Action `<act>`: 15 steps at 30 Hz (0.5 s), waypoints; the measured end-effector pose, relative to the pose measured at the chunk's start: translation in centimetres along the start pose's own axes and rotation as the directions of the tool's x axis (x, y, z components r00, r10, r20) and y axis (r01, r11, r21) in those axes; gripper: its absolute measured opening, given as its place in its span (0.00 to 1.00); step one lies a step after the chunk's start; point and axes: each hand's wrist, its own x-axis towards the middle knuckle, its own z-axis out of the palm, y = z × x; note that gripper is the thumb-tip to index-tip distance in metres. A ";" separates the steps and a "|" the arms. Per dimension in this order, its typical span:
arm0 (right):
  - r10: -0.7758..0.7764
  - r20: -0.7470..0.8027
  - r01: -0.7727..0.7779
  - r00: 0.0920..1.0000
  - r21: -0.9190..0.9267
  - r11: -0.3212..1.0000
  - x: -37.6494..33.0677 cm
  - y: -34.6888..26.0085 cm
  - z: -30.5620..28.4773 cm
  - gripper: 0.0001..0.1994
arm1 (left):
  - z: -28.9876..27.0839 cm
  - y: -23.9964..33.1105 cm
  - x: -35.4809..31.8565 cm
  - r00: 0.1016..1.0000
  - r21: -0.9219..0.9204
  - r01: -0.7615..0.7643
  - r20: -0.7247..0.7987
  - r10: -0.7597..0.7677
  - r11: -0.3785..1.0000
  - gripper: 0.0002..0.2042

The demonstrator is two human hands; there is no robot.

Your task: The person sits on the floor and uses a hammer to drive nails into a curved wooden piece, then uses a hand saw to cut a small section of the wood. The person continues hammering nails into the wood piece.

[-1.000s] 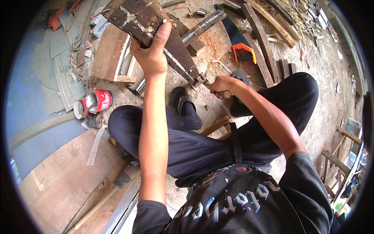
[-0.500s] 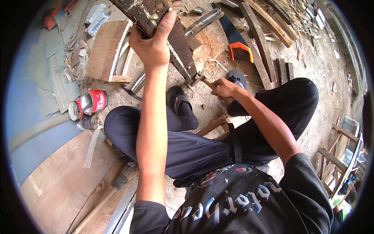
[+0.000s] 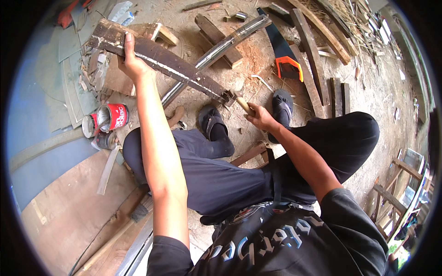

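My left hand [image 3: 138, 69] is closed around the far left end of a long dark wooden board [image 3: 168, 64], thumb on top. The board slants down to the right and has a whitish streak along its edge. It passes over a long grooved metal bar [image 3: 216, 49]; whether they touch, I cannot tell. My right hand [image 3: 261, 117] grips a hammer [image 3: 243, 105] by its light wooden handle. The hammer's head is at the board's lower right end, close against it, between my two feet.
A handsaw [image 3: 288, 68] with an orange and black handle lies ahead to the right, beside several timber lengths [image 3: 308, 50]. Red and white paint cans [image 3: 115, 117] stand at my left near a plywood sheet [image 3: 78, 202]. A wooden block [image 3: 230, 56] lies under the metal bar.
My left hand has swung the board's far end to the left, uncovering more of the metal bar. My right hand and the hammer stay by its lower end.
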 end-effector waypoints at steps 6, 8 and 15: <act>0.026 -0.077 -0.052 0.997 -0.355 0.934 0.7 0.4 -1.4 0.19 | -0.7 -0.7 0.1 0.999 0.061 0.024 0.038 -0.027 0.998 0.26; 0.011 -0.074 -0.041 0.997 -0.419 0.907 0.3 0.3 -2.7 0.21 | -0.2 -0.6 0.1 0.998 0.068 -0.002 0.067 -0.003 0.998 0.26; 0.140 -0.150 -0.197 0.979 -0.503 0.842 2.2 0.0 -1.9 0.19 | 0.5 0.1 -1.5 0.994 0.064 -0.026 0.103 0.019 0.998 0.28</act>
